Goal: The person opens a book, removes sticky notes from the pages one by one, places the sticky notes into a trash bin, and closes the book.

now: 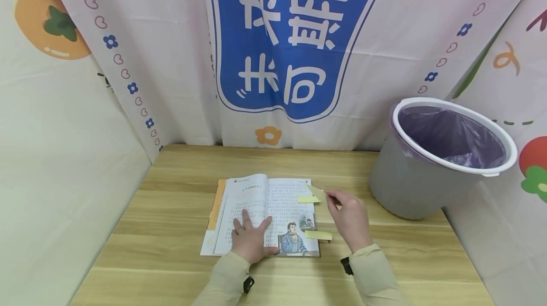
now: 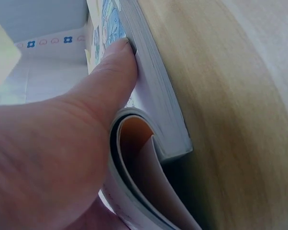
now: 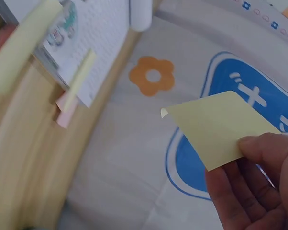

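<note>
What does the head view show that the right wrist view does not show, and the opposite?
Only the head view shows the grey bin with its purple liner, and the left hand pressing flat on the open book.
Only the right wrist view shows a pink tab at the book's edge.
Both show the right hand pinching a yellow sticky note, other yellow notes on the page, and the wooden table.

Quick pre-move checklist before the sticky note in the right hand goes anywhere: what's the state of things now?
1. Right hand pinches the yellow sticky note: ok.
2. Note free of the page: ok, it hangs in the air.
3. Left hand presses the open book flat: ok.
4. Bin upright, lined, open-topped, right of the book: ok.
5. Other notes left on the page edge: not ok, at least two remain.
</note>
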The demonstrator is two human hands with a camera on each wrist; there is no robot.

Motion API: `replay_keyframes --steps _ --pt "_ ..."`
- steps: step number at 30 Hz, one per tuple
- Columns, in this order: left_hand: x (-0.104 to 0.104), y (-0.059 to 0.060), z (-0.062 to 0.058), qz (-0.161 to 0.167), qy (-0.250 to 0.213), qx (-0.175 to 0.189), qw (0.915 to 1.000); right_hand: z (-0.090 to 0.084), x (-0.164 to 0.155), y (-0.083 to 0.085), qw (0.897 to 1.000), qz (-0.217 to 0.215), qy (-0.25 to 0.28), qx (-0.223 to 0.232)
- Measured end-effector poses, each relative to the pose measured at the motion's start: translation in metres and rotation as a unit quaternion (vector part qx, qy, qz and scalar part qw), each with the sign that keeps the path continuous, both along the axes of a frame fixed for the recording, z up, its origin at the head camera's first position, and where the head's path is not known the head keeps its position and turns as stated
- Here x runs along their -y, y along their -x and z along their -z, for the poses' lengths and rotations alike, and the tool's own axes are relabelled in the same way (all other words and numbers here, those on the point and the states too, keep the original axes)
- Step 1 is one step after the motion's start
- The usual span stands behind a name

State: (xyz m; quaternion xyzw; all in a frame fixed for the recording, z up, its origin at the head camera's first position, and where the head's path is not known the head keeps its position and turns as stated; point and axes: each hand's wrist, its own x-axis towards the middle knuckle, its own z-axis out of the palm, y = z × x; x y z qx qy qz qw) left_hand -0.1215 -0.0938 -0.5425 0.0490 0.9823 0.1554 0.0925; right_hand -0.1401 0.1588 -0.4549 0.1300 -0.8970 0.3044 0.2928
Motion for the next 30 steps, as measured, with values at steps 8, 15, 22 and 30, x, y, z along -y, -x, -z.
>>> replay_keyframes --steps 8,15,22,30 --pt "0.000 0.000 0.001 0.002 0.007 0.000 1.0000 -0.039 -0.027 -0.003 0.993 0.003 -0.021 -0.119" --pt "0.000 0.000 0.000 0.003 0.009 0.006 0.9999 -0.083 -0.054 -0.005 0.981 0.013 -0.001 -0.196" --pt "0.001 0.000 0.000 0.002 0.006 0.008 0.9999 -0.126 -0.093 -0.001 0.972 0.059 -0.011 -0.227" --pt "0.002 -0.001 -0.001 0.006 0.009 0.003 0.9999 -0.168 -0.144 0.005 0.966 0.105 -0.039 -0.233"
